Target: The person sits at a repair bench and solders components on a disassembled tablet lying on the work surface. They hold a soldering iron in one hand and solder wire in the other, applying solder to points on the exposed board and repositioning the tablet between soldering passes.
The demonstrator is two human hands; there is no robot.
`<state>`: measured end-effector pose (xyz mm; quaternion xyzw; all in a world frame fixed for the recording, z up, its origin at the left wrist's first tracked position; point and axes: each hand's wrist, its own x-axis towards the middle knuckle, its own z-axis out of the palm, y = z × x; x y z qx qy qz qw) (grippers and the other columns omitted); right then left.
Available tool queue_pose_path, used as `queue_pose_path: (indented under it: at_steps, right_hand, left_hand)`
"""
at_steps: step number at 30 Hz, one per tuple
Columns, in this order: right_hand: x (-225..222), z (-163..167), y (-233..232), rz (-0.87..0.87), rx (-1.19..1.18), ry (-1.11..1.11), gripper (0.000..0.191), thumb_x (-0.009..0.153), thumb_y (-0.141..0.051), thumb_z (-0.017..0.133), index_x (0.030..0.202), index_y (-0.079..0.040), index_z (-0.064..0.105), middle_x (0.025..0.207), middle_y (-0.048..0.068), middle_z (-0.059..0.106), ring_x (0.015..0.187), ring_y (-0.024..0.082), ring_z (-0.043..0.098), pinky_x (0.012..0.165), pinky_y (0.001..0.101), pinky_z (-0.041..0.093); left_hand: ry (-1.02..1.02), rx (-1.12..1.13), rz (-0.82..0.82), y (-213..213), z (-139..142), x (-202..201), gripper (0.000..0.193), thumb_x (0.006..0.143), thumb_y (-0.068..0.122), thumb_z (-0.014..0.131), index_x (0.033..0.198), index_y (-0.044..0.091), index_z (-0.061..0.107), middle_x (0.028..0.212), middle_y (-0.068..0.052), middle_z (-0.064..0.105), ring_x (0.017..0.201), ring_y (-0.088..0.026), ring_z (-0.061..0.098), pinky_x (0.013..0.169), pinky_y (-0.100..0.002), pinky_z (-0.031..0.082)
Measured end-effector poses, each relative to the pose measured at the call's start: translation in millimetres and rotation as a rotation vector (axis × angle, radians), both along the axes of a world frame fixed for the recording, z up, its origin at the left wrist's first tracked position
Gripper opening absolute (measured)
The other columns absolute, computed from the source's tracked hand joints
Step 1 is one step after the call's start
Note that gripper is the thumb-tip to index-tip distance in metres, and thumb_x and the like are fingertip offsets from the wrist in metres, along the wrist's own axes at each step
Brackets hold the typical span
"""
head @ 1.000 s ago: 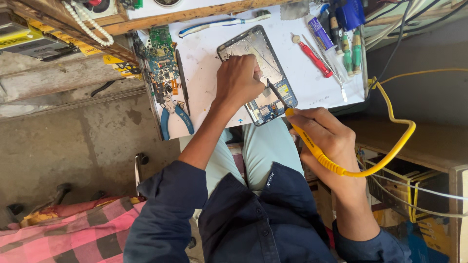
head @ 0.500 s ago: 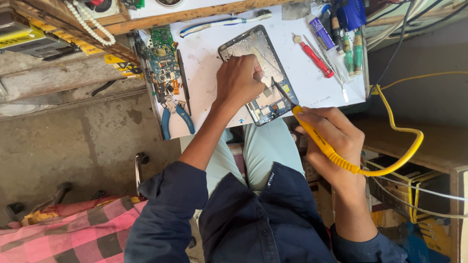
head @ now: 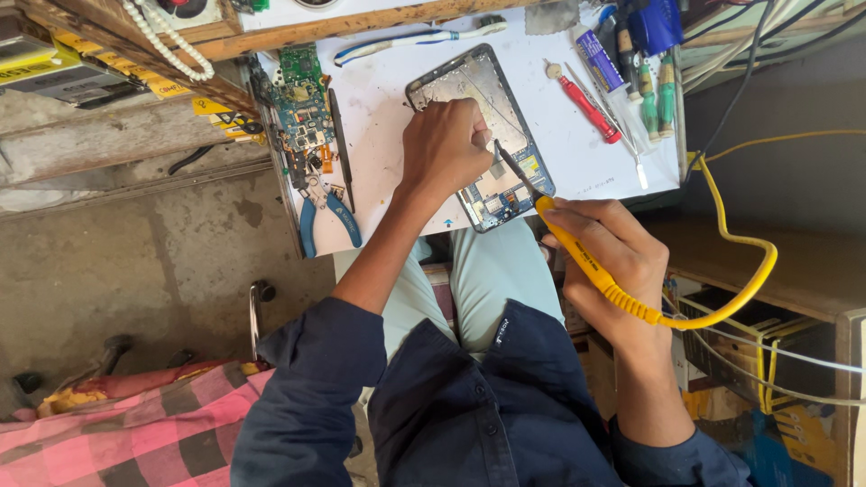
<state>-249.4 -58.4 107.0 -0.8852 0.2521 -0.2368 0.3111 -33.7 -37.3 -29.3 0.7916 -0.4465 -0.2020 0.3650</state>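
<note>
Opened phone (head: 492, 135) flat on white mat (head: 379, 135), mid-mat | left hand (head: 445, 144) fisted, pressing down on phone's middle; pinched item, if any, hidden | right hand (head: 613, 261) wrapped round yellow soldering iron (head: 586, 261), tip at phone's lower board | pliers (head: 317, 212) left of phone | risk: tip slip, scorched board or fingers, cord (head: 740, 280) tug.

Left hand (head: 444, 146) hides the phone's (head: 480, 135) middle; iron (head: 577, 254) tip contact too small to tell.
</note>
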Motion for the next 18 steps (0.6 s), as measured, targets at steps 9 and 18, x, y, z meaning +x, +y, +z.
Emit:
queue_pose_path:
  at_steps: [9, 18]
  right_hand:
    - [-0.4, -0.7, 0.3, 0.013, -0.001, 0.003, 0.038, 0.078, 0.017, 0.075, 0.113, 0.002, 0.073, 0.113, 0.014, 0.071, 0.097, 0.025, 0.074, 0.082, 0.031, 0.059]
    - [0.3, 0.1, 0.9, 0.017, 0.007, -0.001, 0.038, 0.08, 0.018, 0.073, 0.114, 0.002, 0.073, 0.114, 0.013, 0.071, 0.098, 0.025, 0.075, 0.083, 0.0305, 0.06]
  left_hand:
    - [-0.002, 0.021, -0.009, 0.2, -0.7, 0.5, 0.007, 0.069, 0.002, 0.067, 0.07, 0.009, 0.068, 0.073, -0.01, 0.073, 0.072, -0.032, 0.071, 0.066, -0.043, 0.054]
    - [-0.006, 0.003, -0.003, -0.2, -1.8, 0.1, 0.006, 0.07, 0.002, 0.067, 0.07, 0.009, 0.068, 0.073, -0.01, 0.073, 0.073, -0.033, 0.071, 0.066, -0.044, 0.053]
